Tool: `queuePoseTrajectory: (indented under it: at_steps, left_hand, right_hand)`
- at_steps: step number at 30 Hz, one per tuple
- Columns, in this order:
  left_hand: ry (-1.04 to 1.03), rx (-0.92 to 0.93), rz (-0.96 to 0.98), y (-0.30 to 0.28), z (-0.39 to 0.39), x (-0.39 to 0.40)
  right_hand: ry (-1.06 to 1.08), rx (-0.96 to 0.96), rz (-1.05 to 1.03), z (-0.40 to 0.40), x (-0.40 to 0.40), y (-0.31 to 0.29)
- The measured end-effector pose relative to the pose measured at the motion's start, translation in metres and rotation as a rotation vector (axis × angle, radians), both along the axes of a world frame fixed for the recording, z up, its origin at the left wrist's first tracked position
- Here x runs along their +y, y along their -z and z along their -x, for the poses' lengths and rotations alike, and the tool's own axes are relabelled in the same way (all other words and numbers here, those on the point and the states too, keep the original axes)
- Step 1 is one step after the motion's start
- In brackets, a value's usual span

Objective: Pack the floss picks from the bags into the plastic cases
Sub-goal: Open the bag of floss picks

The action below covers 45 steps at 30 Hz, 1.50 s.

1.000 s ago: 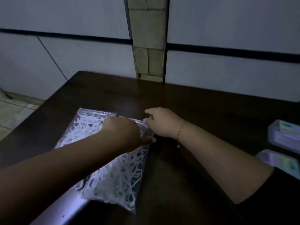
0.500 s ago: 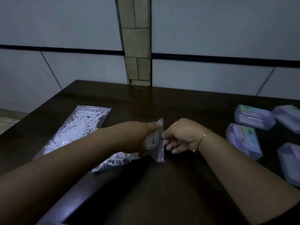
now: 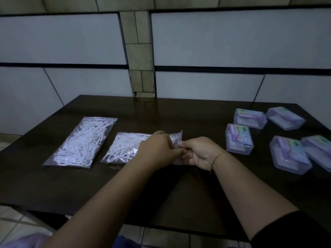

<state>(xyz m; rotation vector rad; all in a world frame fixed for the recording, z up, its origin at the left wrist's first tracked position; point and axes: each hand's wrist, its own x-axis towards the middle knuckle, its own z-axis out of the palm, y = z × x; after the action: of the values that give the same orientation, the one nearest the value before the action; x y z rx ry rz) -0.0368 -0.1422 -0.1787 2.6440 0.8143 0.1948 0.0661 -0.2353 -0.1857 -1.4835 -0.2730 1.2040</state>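
Observation:
Two clear zip bags of white floss picks lie on the dark table (image 3: 161, 190). The larger bag (image 3: 81, 142) lies flat at the left, untouched. The smaller bag (image 3: 125, 146) lies near the middle with its open end raised to the right. My left hand (image 3: 156, 149) pinches that end from the left, and my right hand (image 3: 198, 152) pinches it from the right. Several clear plastic cases with purple labels sit closed at the right, the nearest (image 3: 239, 138) just beyond my right wrist.
More cases stand at the back right (image 3: 249, 118) and by the right edge (image 3: 289, 154). A tiled wall runs behind the table. The table's front edge is near me, with tiled floor below.
The smaller bag has been pulled right, off the larger one, toward the table's middle. Both hands moved with it and still hold its open end. The view has widened to show the cases.

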Motion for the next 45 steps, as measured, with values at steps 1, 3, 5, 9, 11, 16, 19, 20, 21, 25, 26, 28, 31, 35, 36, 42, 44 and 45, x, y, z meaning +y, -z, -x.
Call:
queuePoseTrajectory:
  at_steps: [1, 3, 5, 9, 11, 16, 19, 20, 21, 25, 26, 28, 31, 35, 36, 42, 44, 45]
  left_hand:
    - [-0.024, 0.022, -0.007, 0.002, -0.002, -0.001]
    - [-0.062, 0.050, -0.044, 0.006, -0.007, -0.002]
    - [-0.092, 0.066, -0.083, 0.008, -0.011, -0.004]
    - [-0.106, 0.071, -0.055, 0.006, -0.012, -0.003]
    - [-0.130, 0.069, 0.031, 0.001, -0.010, 0.000]
    - [-0.140, 0.116, 0.066, -0.006, -0.010, 0.001]
    - [-0.104, 0.137, 0.047, -0.006, -0.012, 0.001]
    - [-0.082, 0.151, 0.032, -0.006, -0.012, 0.002]
    - [-0.061, 0.164, 0.024, -0.006, -0.012, 0.003]
    - [0.003, 0.174, 0.073, -0.005, -0.011, 0.009]
    - [0.022, 0.169, 0.102, -0.003, -0.010, 0.013]
    - [0.050, 0.135, 0.193, -0.001, -0.007, 0.019]
    - [0.022, 0.047, 0.262, 0.001, -0.004, 0.019]
    - [0.047, 0.098, 0.170, 0.003, -0.008, 0.013]
    - [0.070, 0.150, 0.121, 0.003, -0.010, 0.013]
    - [0.086, 0.109, 0.033, 0.004, -0.012, 0.009]
    - [0.041, -0.039, 0.089, 0.004, -0.010, 0.013]
    - [0.014, -0.127, 0.130, 0.003, -0.008, 0.015]
  right_hand:
    - [0.003, 0.006, -0.007, 0.000, 0.000, 0.000]
    - [0.003, -0.013, -0.011, 0.000, 0.001, 0.001]
    - [0.006, -0.051, -0.024, 0.000, 0.003, 0.003]
    - [-0.009, -0.043, -0.068, 0.000, 0.002, 0.005]
    - [-0.017, -0.024, -0.087, -0.002, 0.001, 0.006]
    - [-0.021, -0.017, -0.106, -0.005, -0.002, 0.008]
    - [-0.038, -0.006, -0.110, -0.005, -0.005, 0.007]
    - [-0.037, -0.005, -0.114, -0.005, -0.004, 0.006]
    - [-0.033, -0.008, -0.115, -0.005, -0.004, 0.006]
    - [-0.030, -0.054, -0.095, -0.001, -0.002, 0.007]
    - [-0.033, -0.062, -0.091, -0.001, -0.002, 0.009]
    - [-0.049, -0.075, -0.075, -0.002, -0.002, 0.009]
    - [-0.085, -0.089, -0.071, -0.004, -0.003, 0.009]
    - [-0.100, -0.158, -0.071, -0.001, -0.004, 0.010]
    - [-0.102, -0.183, -0.062, -0.001, -0.004, 0.011]
    - [-0.093, -0.245, -0.045, 0.000, -0.004, 0.011]
    - [-0.068, -0.245, -0.030, 0.003, -0.003, 0.008]
    - [-0.050, -0.243, -0.025, 0.004, -0.002, 0.007]
